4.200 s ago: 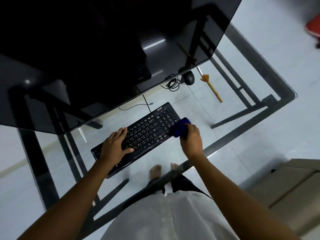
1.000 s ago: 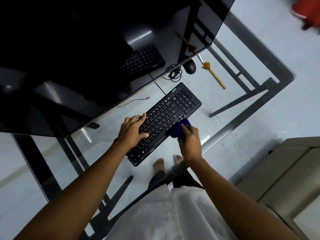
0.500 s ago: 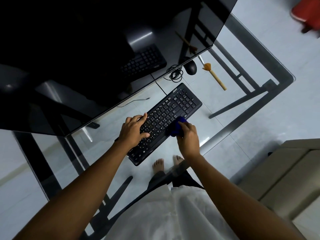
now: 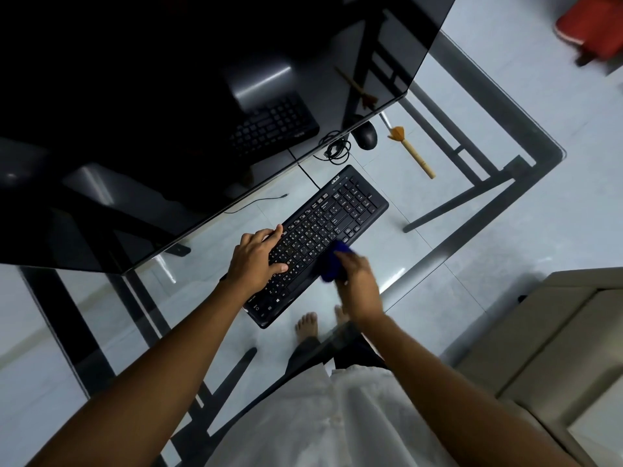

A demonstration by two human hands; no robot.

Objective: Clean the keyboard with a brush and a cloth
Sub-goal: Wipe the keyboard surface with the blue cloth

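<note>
A black keyboard (image 4: 340,217) lies slanted on the glass desk (image 4: 526,136). My left hand (image 4: 254,259) rests flat on its left half, fingers spread over the keys. My right hand (image 4: 357,286) grips a bunched blue cloth (image 4: 332,264), pressed against the keyboard's near edge around the middle. A brush (image 4: 413,153) with a wooden handle and orange bristles lies on the glass beyond the keyboard, to the right, apart from both hands.
A large dark monitor (image 4: 168,106) leans over the desk's left and far side. A black mouse (image 4: 365,136) and its coiled cable (image 4: 335,150) sit by the monitor's edge. A beige cabinet (image 4: 553,345) stands at the right, and my bare feet (image 4: 308,325) show through the glass.
My right hand has slid the blue cloth leftward along the keyboard's near edge, toward my left hand. Since 4.2 s ago the keyboard sits further from me and my left hand grips it more centrally.
</note>
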